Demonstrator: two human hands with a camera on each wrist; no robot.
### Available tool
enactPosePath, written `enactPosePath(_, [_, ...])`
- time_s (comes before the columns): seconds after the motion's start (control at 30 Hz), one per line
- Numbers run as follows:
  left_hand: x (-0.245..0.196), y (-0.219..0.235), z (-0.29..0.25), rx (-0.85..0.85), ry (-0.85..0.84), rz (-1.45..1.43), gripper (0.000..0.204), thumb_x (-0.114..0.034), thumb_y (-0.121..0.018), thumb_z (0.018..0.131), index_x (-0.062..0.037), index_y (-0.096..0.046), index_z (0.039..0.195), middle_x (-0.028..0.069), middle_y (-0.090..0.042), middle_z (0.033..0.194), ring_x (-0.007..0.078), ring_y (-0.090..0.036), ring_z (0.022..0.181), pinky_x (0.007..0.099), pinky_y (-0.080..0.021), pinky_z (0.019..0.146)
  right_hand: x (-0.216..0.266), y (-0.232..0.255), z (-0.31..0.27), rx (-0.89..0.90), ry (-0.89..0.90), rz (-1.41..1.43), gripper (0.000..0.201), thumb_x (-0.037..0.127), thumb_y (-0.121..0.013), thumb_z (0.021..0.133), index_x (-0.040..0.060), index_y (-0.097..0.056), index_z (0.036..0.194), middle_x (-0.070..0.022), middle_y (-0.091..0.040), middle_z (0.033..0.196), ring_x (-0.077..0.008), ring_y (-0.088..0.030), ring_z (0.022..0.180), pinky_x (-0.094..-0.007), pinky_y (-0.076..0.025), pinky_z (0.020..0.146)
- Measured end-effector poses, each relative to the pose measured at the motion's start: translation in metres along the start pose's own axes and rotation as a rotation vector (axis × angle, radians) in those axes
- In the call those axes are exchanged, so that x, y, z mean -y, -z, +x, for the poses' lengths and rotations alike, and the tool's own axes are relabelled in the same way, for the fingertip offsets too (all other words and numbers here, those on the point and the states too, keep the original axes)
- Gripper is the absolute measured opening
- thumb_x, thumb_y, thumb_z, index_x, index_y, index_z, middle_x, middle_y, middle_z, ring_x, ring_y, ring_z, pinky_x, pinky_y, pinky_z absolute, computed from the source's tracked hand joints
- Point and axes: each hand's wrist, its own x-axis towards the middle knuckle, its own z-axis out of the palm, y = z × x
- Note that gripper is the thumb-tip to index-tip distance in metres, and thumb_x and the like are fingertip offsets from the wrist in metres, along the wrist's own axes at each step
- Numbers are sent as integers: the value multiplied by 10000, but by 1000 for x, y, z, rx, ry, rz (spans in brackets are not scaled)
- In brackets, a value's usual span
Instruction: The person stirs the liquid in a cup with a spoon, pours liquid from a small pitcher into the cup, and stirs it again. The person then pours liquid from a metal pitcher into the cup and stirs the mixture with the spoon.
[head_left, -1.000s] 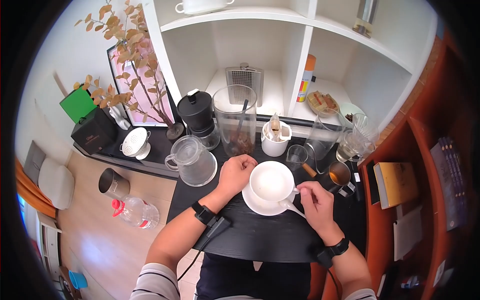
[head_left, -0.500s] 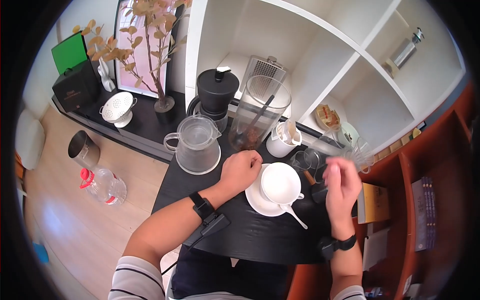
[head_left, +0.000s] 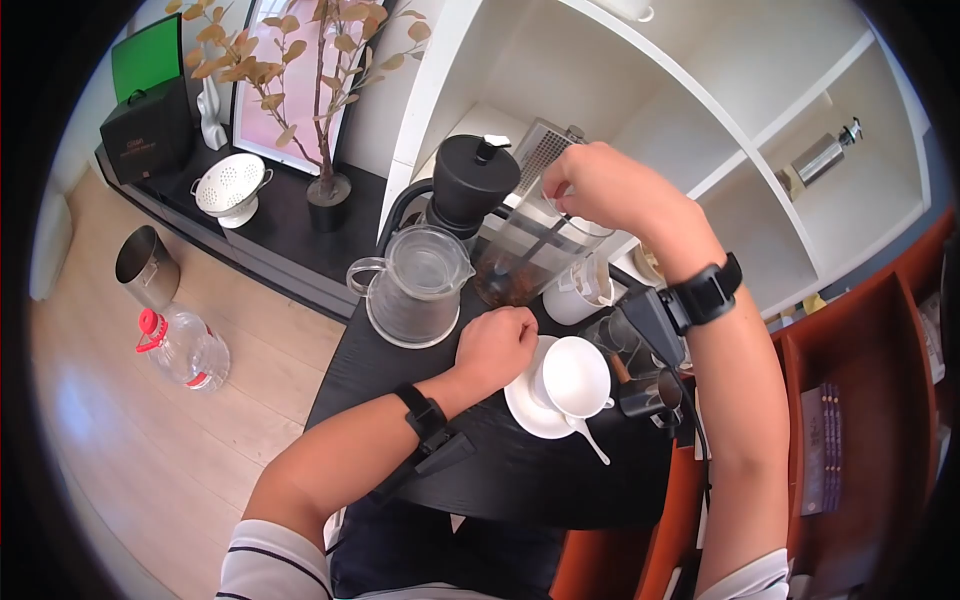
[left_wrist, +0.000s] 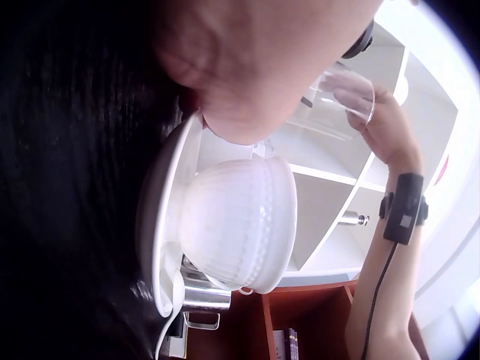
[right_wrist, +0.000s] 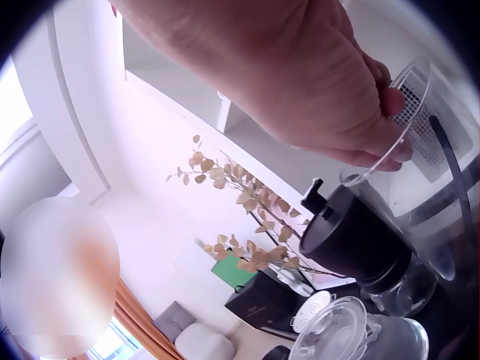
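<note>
My right hand reaches over the tall glass jar, bent fingers at its rim. In the right wrist view, the fingertips overlap the rim, apart from a black handle that slants up inside the jar. Dark brown bits lie at the jar's bottom. My left hand rests loosely curled on the black table, right at the edge of the white saucer. A white cup stands on that saucer, and a white spoon sticks out over its near side.
Left of the jar stand a black-topped grinder and a lidded glass pitcher. A white mug is just right of the jar, with a metal cup nearer me. White shelves rise behind the table.
My right hand has left the cup's handle and swung up and across to the tall jar's rim. The left hand has stayed by the saucer. The head view has turned.
</note>
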Motion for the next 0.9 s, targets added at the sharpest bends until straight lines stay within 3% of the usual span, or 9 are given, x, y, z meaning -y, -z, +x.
enactPosePath(0.2, [-2,2,-2,3,11,-32,163,-173,-656,934,-60,-768,968,160,-769,991,389,-744,901,499,-575,794,13,-11,26,276,-176,-121,247,21,-725,868,25,-814,1099,-168,-812,1099,-339,-766,1076,-432,-587,874])
enactPosePath(0.3, [-2,2,-2,4,7,-43,162,-169,-652,935,-60,-767,967,165,-766,1000,399,-740,907,508,-575,801,17,-7,23,300,-187,-110,274,50,-783,827,39,-824,1097,-166,-813,1056,-332,-766,1048,-430,-586,869])
enactPosePath(0.53, [-1,1,-2,-10,-13,-40,160,-158,-653,927,-50,-764,967,180,-765,999,422,-731,917,525,-574,808,-8,-11,29,387,25,9,259,89,-837,790,41,-831,1045,-151,-803,950,-298,-757,924,-396,-577,823])
enactPosePath(0.73, [-2,1,-3,-18,-11,-48,159,-156,-656,922,-45,-763,962,181,-768,991,422,-733,911,529,-575,811,-8,-8,11,179,2,97,152,80,-812,815,9,-795,948,-141,-762,851,-276,-731,819,-391,-566,764])
enactPosePath(0.8, [-1,1,-3,-15,-5,-50,158,-156,-657,921,-45,-763,962,182,-768,990,422,-733,912,529,-575,812,-14,-15,9,41,37,96,124,81,-799,831,-3,-770,917,-149,-753,844,-288,-721,793,-398,-559,735])
enactPosePath(0.9, [-2,1,-3,-13,2,-50,157,-155,-658,920,-46,-763,962,184,-769,988,422,-733,912,531,-574,812,-18,-23,5,-28,88,96,100,60,-773,850,-7,-765,924,-157,-743,819,-295,-705,754,-396,-551,715])
